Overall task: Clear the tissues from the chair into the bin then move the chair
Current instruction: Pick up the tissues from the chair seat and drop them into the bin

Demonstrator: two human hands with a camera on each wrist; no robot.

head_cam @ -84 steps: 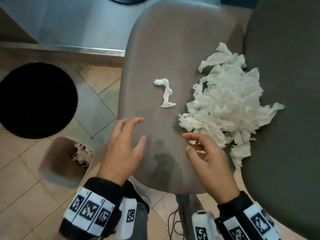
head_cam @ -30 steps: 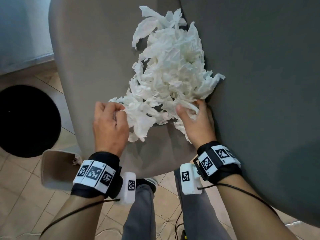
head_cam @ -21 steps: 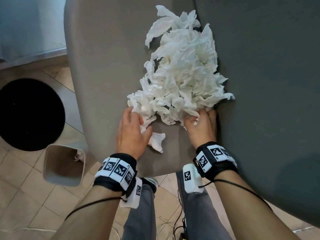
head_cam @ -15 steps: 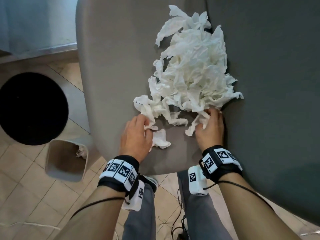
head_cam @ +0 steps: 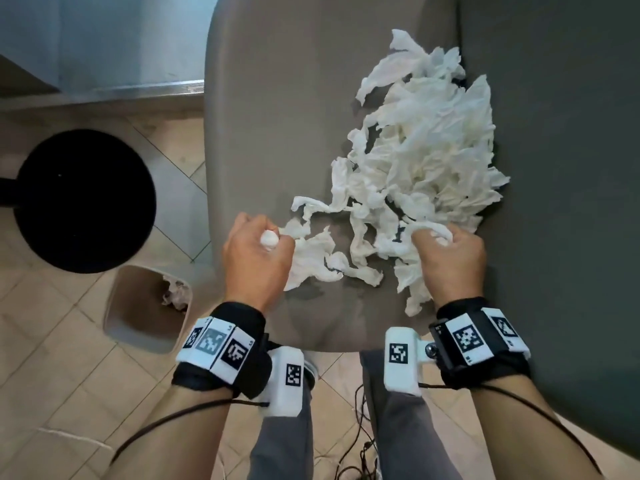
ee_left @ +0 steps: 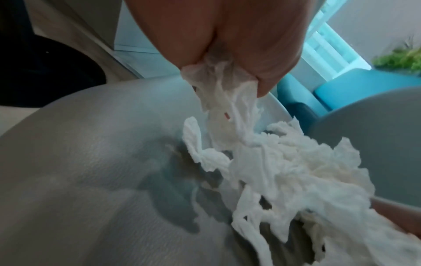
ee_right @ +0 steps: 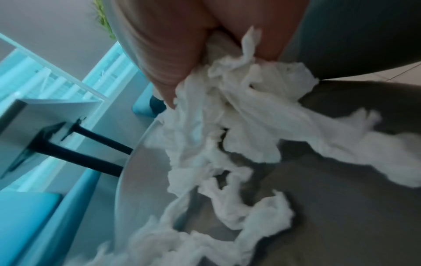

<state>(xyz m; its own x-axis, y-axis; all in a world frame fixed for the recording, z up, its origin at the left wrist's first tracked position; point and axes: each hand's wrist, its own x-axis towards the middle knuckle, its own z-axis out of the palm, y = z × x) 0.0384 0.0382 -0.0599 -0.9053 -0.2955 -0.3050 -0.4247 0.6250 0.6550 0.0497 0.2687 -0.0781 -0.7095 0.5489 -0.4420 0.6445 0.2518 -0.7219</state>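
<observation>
A heap of crumpled white tissues (head_cam: 422, 157) lies on the grey-brown chair seat (head_cam: 277, 109), against the dark backrest (head_cam: 554, 133). My left hand (head_cam: 258, 252) grips a wad of tissues (ee_left: 223, 93) at the heap's near left edge. My right hand (head_cam: 450, 254) grips another bunch of tissues (ee_right: 239, 93) at the near right edge, beside the backrest. Loose strands trail from both fists onto the seat. A small beige bin (head_cam: 124, 317) stands on the floor left of the chair, with crumpled tissue (head_cam: 176, 292) inside.
A round black base (head_cam: 83, 199) sits on the tiled floor beyond the bin. A metal threshold (head_cam: 121, 91) runs along the wall at the back left. My grey-trousered legs (head_cam: 284, 445) and some cables (head_cam: 356, 459) are below the seat's front edge.
Both hands have closed round tissues at the heap's near edge and pulled back, drawing strands out of the pile. Earlier they only reached in and touched it.
</observation>
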